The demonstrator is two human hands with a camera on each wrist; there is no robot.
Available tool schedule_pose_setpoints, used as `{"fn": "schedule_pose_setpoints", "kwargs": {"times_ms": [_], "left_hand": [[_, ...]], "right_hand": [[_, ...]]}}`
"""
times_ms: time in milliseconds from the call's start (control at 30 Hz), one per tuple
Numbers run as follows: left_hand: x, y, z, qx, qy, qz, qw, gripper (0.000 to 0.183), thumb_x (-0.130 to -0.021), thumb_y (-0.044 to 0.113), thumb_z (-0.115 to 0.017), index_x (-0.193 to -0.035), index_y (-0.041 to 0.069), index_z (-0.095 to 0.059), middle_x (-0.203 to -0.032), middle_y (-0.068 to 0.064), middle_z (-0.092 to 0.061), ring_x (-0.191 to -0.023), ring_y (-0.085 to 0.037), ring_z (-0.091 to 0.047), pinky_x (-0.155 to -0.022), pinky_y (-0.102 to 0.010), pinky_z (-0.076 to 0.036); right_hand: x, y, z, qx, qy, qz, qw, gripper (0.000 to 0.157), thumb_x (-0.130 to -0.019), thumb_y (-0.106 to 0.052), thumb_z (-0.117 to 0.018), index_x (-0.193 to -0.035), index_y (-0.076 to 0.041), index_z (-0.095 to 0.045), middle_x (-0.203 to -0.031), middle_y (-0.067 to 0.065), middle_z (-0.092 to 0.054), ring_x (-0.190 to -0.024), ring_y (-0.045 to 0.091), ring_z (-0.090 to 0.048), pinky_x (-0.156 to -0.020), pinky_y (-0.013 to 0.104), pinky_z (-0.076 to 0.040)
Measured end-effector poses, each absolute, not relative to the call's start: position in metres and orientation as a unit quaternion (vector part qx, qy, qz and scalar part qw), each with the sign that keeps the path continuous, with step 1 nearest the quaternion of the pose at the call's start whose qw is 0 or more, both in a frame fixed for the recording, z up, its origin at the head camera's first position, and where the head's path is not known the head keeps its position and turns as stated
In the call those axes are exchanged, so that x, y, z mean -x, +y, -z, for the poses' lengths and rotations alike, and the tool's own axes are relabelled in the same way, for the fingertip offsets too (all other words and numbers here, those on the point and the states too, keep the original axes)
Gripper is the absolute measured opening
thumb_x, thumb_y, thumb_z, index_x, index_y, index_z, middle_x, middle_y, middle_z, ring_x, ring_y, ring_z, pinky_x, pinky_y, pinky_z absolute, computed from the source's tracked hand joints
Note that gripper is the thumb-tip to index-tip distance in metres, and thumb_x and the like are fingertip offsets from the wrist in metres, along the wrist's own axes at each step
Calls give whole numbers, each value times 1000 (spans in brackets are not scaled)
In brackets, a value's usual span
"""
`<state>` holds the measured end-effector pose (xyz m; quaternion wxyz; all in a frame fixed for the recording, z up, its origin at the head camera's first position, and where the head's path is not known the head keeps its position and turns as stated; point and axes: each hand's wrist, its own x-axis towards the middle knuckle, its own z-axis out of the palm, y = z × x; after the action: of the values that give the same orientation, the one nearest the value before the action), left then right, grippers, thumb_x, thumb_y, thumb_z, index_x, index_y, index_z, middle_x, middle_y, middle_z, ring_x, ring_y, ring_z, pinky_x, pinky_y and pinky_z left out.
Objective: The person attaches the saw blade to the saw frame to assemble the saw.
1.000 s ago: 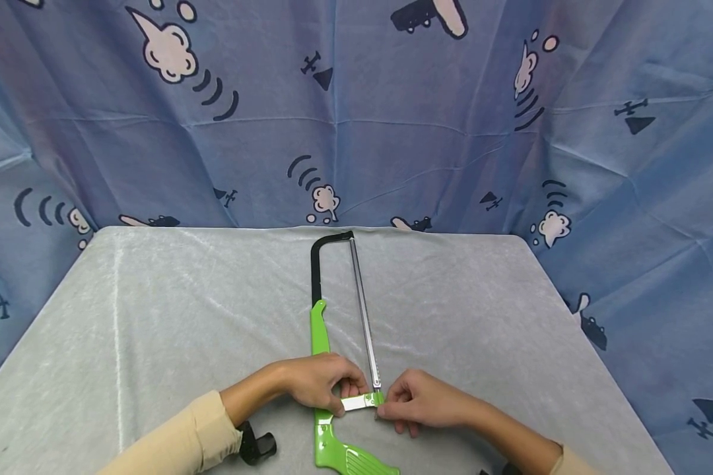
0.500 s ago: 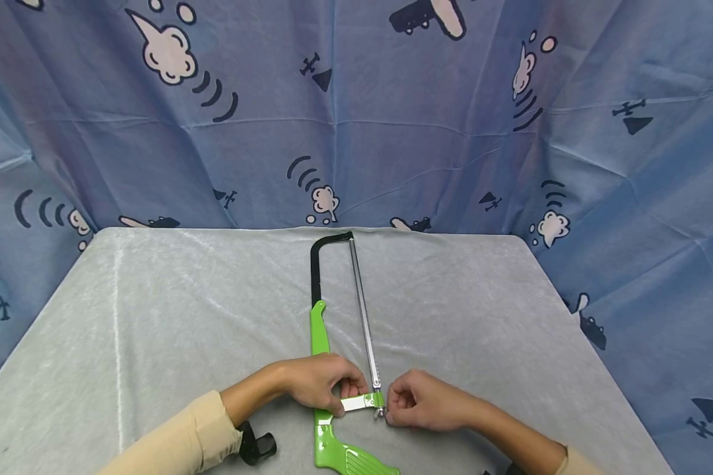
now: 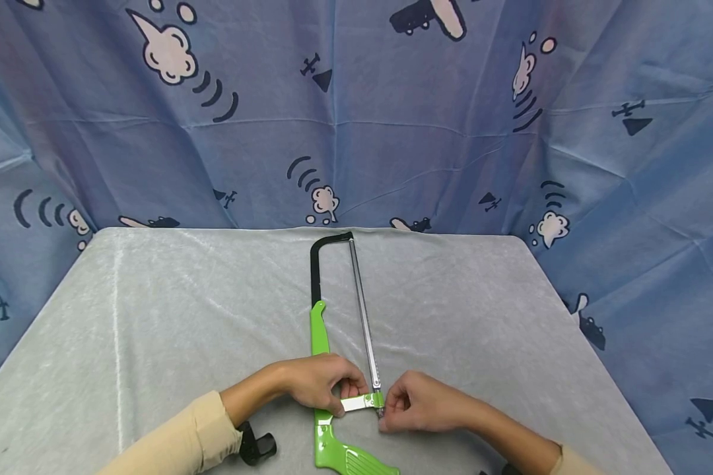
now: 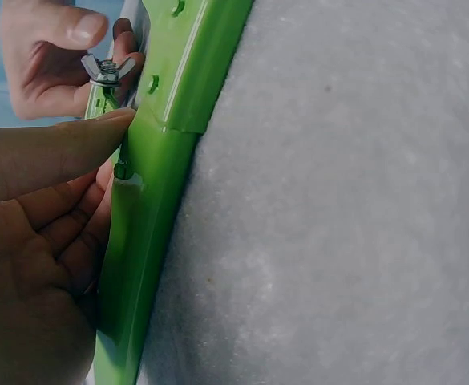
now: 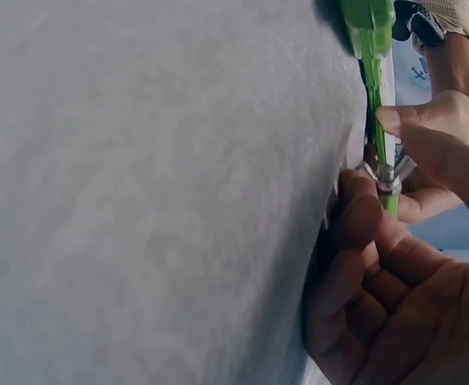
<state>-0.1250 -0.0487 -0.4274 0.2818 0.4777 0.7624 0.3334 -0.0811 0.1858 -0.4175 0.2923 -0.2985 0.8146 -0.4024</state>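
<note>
Head view shows the hacksaw lying on a table under grey cloth, its green handle nearest the person. At the saw's near crosspiece, the left hand pinches the green metal between thumb and fingers. At the near end of the saw's blade, the right hand curls its fingers close to the wing nut, the thumb apart from it (whether the fingers grip a wing, I cannot tell). The step in hand looks like adjusting the blade's tension, though tightening or loosening is unclear. The next move probably calls for thumb and finger to meet on the wings and turn them, the left hand steadying the saw. Around the saw the cloth is pale and velvety; beyond the saw's black far end hangs a wrinkled blue curtain printed with cloud shapes.
</note>
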Motion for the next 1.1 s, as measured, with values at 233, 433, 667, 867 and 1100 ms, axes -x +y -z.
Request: {"fn": "schedule_pose_setpoints", "kwargs": {"times_ms": [233,433,667,867,1100], "left_hand": [[125,-49,427,-476,763,-333,284,33,-70,3,-74,-99,15,-64,-81,11,-57,-75,1,-53,-69,-15,-44],[125,-49,427,-476,762,-333,285,33,-70,3,-74,-99,15,-64,-81,11,-58,-75,1,-53,-69,-15,-45],[126,-49,429,-479,762,-332,283,33,-70,4,-73,-100,15,-64,-82,12,-58,-76,1,-53,-69,-15,-44],[127,-49,430,-480,762,-330,281,33,-70,4,-74,-100,16,-64,-81,12,-58,-75,2,-53,-69,-14,-44],[126,-48,429,-475,761,-334,288,33,-71,3,-74,-100,15,-64,-82,12,-58,-76,1,-54,-69,-14,-44]], "right_hand": [[81,176,418,260,863,347,260,44,-74,-42,-72,-47,-18,-47,-41,-17,-35,-38,-7,-23,-37,17,-20],[82,173,416,249,867,344,260,44,-73,-42,-72,-47,-17,-49,-40,-15,-37,-36,-7,-27,-36,17,-22],[82,174,417,246,874,332,254,43,-73,-44,-72,-47,-19,-49,-41,-16,-37,-36,-6,-28,-37,17,-23],[81,174,416,248,868,345,258,42,-74,-42,-72,-48,-17,-50,-41,-15,-38,-36,-6,-29,-36,17,-23],[83,180,418,262,835,391,286,37,-79,-34,-70,-53,-11,-57,-43,-12,-44,-37,-5,-35,-37,16,-27]]}}
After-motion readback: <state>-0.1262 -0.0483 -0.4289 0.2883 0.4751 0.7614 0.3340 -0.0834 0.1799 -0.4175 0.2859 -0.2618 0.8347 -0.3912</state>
